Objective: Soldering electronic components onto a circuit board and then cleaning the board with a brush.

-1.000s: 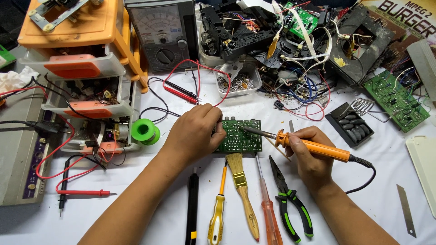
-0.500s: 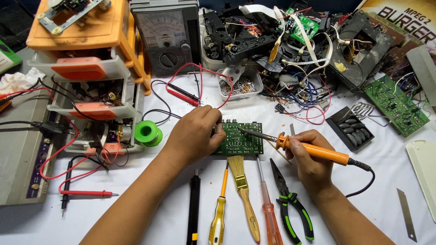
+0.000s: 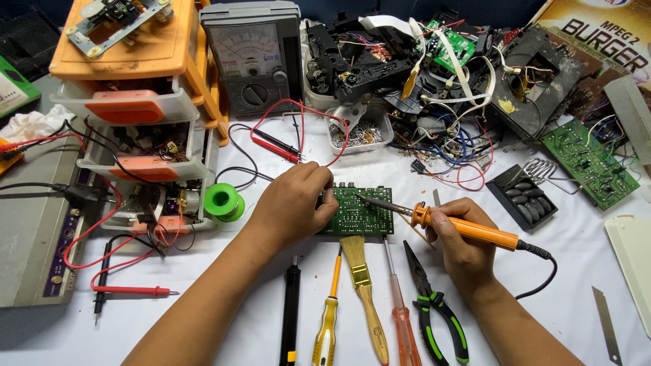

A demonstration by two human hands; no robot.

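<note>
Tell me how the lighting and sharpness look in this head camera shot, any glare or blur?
Head view: even, bright light, soft shadows under the left hand and right hand; the circuit board and soldering iron are sharp; no strong glare; edges bend slightly from the wide lens.

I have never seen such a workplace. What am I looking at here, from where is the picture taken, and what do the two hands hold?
The camera sits on the person's head and looks down at a white table. No machine works here, only two bare hands. The left hand steadies a small green circuit board. The right hand holds an orange soldering iron, its tip on the board. In front lie a yellow screwdriver, a brush and green-handled pliers. Behind stand a meter with red probes and orange drawers.
</note>
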